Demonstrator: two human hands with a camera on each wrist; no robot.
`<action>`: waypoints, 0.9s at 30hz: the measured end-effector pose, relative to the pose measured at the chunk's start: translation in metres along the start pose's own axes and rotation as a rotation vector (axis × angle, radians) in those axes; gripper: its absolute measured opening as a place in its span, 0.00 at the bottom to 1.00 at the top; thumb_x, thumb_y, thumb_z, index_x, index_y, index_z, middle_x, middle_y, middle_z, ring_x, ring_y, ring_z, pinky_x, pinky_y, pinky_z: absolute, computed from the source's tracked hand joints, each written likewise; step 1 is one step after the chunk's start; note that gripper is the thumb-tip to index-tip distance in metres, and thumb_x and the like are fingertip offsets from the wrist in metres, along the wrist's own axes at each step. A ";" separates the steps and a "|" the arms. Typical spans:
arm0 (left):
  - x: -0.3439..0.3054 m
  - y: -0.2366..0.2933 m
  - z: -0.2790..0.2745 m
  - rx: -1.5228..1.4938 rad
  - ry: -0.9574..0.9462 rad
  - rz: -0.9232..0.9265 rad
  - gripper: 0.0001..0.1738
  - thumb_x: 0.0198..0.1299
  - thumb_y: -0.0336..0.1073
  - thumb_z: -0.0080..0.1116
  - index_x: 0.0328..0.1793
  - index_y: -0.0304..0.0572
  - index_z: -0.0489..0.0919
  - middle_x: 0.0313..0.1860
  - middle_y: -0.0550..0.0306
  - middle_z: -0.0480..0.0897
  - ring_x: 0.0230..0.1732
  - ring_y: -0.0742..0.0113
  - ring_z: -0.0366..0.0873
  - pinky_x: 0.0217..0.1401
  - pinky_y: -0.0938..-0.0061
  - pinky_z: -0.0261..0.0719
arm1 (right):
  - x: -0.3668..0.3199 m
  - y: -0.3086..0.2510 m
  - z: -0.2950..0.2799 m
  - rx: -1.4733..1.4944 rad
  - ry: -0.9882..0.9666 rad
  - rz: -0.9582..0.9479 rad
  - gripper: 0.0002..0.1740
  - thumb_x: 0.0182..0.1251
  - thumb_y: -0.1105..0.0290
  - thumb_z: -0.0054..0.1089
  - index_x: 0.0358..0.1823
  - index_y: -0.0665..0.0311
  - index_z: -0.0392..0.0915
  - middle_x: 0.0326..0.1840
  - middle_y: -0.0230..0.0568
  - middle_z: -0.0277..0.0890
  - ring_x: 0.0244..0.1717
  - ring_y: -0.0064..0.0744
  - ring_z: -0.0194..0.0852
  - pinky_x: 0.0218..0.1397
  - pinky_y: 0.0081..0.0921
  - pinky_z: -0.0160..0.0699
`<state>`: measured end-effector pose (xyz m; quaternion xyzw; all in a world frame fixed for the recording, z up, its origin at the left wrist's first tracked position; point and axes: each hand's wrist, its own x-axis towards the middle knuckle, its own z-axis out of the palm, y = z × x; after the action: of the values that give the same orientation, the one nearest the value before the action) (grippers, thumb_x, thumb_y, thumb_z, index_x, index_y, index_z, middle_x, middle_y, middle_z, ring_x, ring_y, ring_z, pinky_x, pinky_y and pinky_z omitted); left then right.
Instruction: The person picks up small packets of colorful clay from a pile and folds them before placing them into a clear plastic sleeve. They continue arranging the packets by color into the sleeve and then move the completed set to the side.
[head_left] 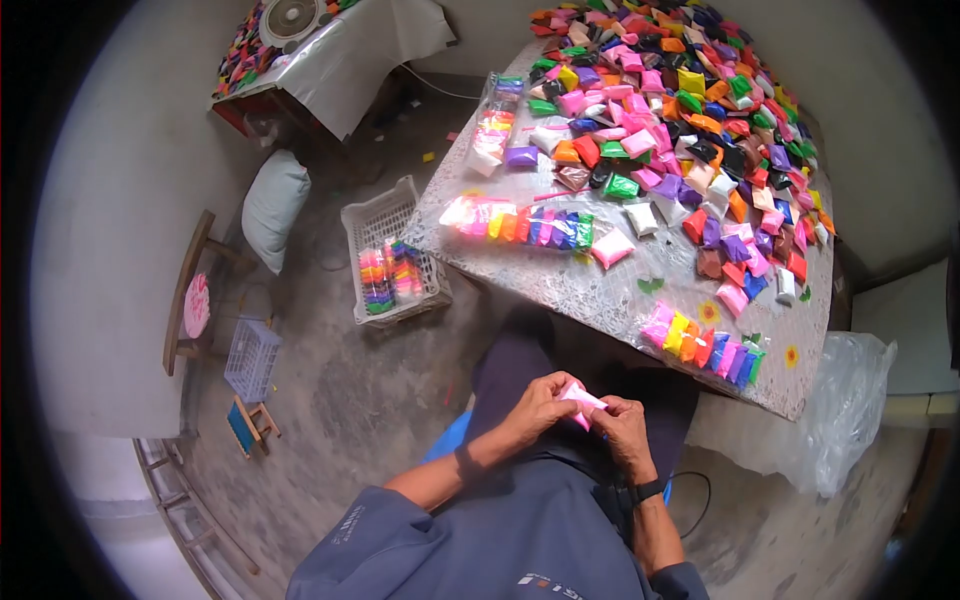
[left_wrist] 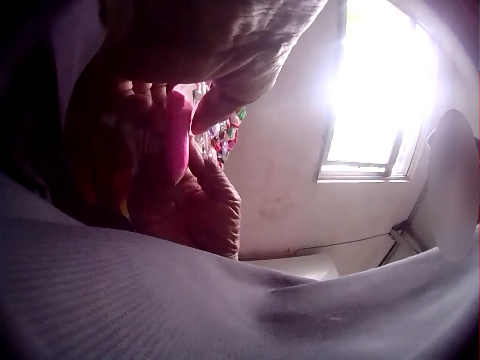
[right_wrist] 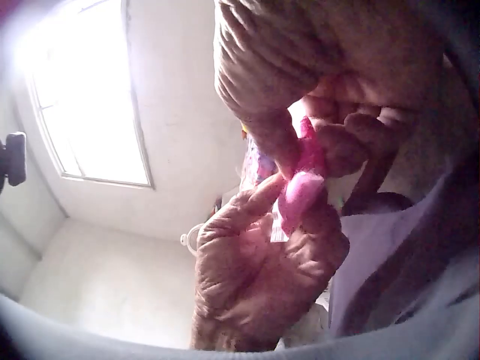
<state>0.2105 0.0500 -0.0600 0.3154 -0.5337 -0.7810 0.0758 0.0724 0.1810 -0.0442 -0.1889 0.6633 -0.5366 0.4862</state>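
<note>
Above the lap, a small pink packet [head_left: 582, 402] is held between both hands. The left hand [head_left: 540, 408] pinches one side of it with thumb and fingers. On its other side, the right hand [head_left: 627, 432] grips the edge, thumb and fingertips close together. Seen from the right wrist, the pink packet [right_wrist: 301, 196] bulges between the two sets of fingertips. The left wrist view is dark, with the pink packet [left_wrist: 178, 139] partly hidden by the fingers.
A table [head_left: 620, 290] carries a big heap of coloured packets [head_left: 690, 130]. Near its front edge lie clear bags of packets in rows [head_left: 705, 345], [head_left: 520, 225]. A white crate [head_left: 385, 315] with more filled bags stands on the floor, beside a blue basket [head_left: 252, 358].
</note>
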 end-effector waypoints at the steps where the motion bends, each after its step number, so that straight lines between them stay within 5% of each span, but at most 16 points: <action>1: -0.001 0.004 0.001 0.026 0.007 0.003 0.14 0.58 0.33 0.63 0.48 0.34 0.81 0.40 0.60 0.84 0.41 0.77 0.80 0.43 0.79 0.78 | 0.001 0.001 -0.001 0.010 -0.015 0.007 0.11 0.62 0.68 0.70 0.27 0.69 0.83 0.19 0.28 0.75 0.20 0.15 0.66 0.26 0.19 0.60; 8: 0.001 0.004 0.008 0.038 0.070 0.044 0.06 0.58 0.30 0.62 0.39 0.35 0.82 0.30 0.63 0.82 0.31 0.79 0.76 0.35 0.80 0.73 | 0.002 0.007 -0.003 -0.043 -0.025 0.021 0.14 0.63 0.64 0.71 0.29 0.70 0.85 0.21 0.26 0.77 0.23 0.13 0.66 0.27 0.19 0.60; 17: 0.000 0.015 0.018 -0.170 0.107 0.002 0.07 0.61 0.27 0.64 0.44 0.33 0.80 0.35 0.61 0.84 0.35 0.78 0.79 0.40 0.80 0.76 | 0.004 0.017 0.003 0.043 0.061 -0.034 0.10 0.63 0.69 0.67 0.27 0.68 0.82 0.20 0.24 0.73 0.21 0.13 0.63 0.25 0.18 0.57; 27: 0.001 0.002 0.009 -0.002 0.155 0.015 0.06 0.60 0.29 0.65 0.42 0.36 0.83 0.36 0.59 0.86 0.35 0.77 0.81 0.39 0.79 0.79 | -0.004 -0.010 0.010 0.051 0.005 0.010 0.11 0.63 0.67 0.68 0.29 0.69 0.85 0.21 0.25 0.74 0.23 0.14 0.64 0.26 0.19 0.60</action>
<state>0.2038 0.0558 -0.0566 0.3711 -0.5276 -0.7542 0.1230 0.0797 0.1754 -0.0331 -0.1716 0.6517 -0.5514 0.4918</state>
